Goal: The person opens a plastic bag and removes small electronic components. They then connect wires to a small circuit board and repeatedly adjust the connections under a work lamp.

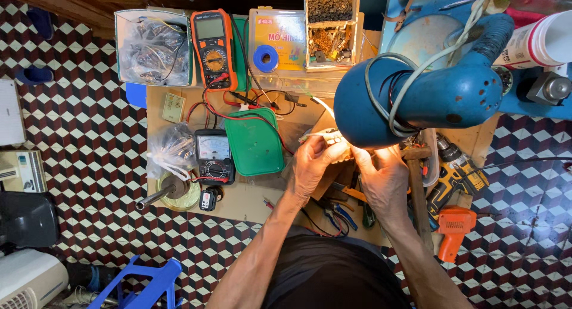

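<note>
My left hand (313,166) and my right hand (384,178) are raised together under a blue desk lamp (417,94), over the right half of a low wooden board (256,205). The left hand's fingers pinch a small pale part (329,137) in the lamp's glare; thin wires run from it. My right hand's fingers close beside it at the same spot, and what they grip is washed out by the light. Pliers with blue handles (342,214) lie on the board below my hands.
An orange multimeter (213,47), a black analog meter (214,156) and a green lid (255,141) lie left of my hands. A hammer (417,196), a yellow drill (453,175) and an orange tool (454,228) are on the right. The floor has checked tiles.
</note>
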